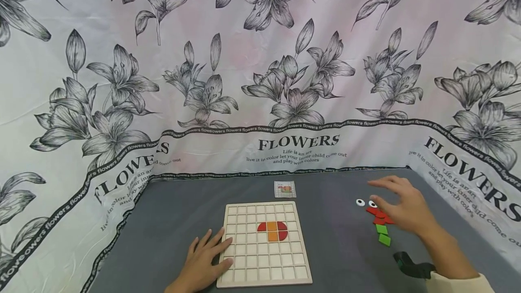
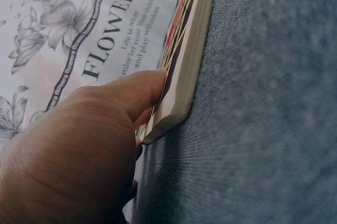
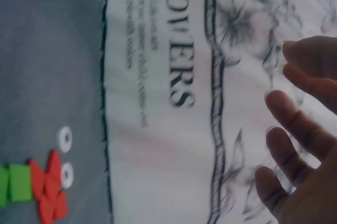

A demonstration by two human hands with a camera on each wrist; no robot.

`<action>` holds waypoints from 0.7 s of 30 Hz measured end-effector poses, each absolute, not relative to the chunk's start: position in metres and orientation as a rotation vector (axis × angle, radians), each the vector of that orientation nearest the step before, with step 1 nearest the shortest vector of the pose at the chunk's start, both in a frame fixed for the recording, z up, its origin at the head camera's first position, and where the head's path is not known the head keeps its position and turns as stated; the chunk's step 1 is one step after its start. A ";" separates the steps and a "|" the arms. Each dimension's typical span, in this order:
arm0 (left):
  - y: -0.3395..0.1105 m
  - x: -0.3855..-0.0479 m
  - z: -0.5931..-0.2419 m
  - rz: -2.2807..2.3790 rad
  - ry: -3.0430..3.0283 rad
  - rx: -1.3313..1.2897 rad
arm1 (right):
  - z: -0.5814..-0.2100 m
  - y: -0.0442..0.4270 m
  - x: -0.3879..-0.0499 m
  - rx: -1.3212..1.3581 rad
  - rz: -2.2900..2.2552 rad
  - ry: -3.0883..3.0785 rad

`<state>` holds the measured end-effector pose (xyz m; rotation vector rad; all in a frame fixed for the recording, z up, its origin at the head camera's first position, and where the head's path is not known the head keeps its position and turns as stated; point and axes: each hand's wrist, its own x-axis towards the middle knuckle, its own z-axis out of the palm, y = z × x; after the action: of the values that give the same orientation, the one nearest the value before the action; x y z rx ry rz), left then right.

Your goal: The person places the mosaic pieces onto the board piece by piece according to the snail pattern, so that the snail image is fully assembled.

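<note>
Fingers [image 1: 205, 238] are spread on the board [image 1: 252, 263] by the left hand [image 1: 202, 259] and held apart near red pieces [image 1: 371, 211] by the right hand [image 1: 409, 207].

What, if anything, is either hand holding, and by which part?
Nothing appears gripped: the left hand rests on the grid board at its left edge; the right hand, near the red pieces, is empty.

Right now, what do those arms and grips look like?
The left grip and right grip are ordinary human hands, with no gloves or rings showing. By the right arm sits a curved black device with a small greenish patch, and a cream sleeve covers the arm lower down. No sleeve shows on the left.
</note>
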<state>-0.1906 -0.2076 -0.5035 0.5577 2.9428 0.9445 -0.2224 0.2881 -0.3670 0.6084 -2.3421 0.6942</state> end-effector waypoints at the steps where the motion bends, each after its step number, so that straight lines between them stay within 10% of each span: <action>1: -0.208 -0.191 -0.503 0.941 2.947 0.560 | -0.372 0.293 -0.223 0.590 0.702 -2.346; 21: -0.208 -0.188 -0.499 0.953 2.915 0.546 | -0.459 0.363 -0.243 0.257 0.713 -2.713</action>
<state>-0.1879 -0.2080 -0.4988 0.5459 2.9149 0.9527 -0.2434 0.3634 -0.4593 0.2570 -2.7130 0.7132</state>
